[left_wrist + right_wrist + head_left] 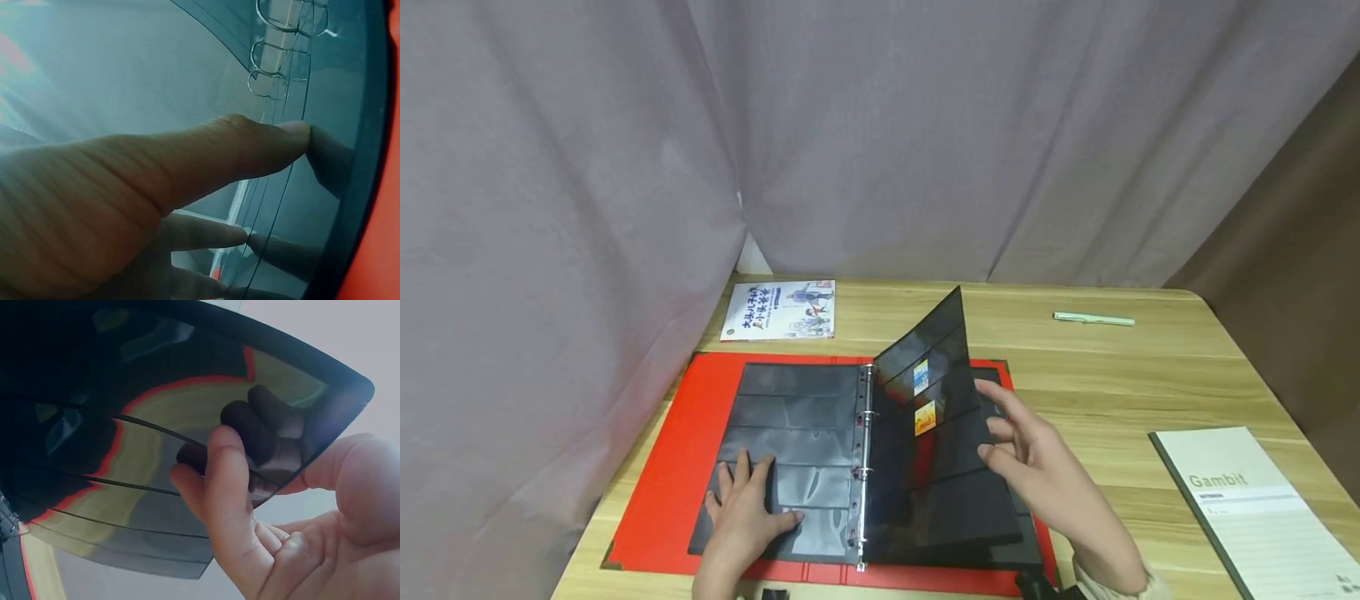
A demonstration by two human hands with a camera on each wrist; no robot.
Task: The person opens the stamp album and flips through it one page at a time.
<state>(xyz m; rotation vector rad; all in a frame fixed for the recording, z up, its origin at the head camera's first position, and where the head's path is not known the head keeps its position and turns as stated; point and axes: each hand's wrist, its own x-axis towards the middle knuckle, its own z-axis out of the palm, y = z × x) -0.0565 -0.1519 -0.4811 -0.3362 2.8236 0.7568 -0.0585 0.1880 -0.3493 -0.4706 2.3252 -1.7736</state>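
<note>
While a red binder (662,492) lies open on the wooden surface (1135,375), two hands work its dark pocket pages.

Near the middle of the surface, the binder spreads flat, its metal rings (865,467) running down the centre. One dark plastic page (940,400) stands lifted to the right of the rings, carrying two small colourful stamps (922,396) in its upper pockets. At the right near corner lies a pale notebook (1255,508) marked Gambit; a booklet (781,310) lies far left, and a pale green pen (1093,319) far right. The left hand (741,517) rests flat with straight fingers on the left-hand pages (790,417). The right hand (1037,467) pinches the raised page's outer edge between thumb and fingers.
</note>
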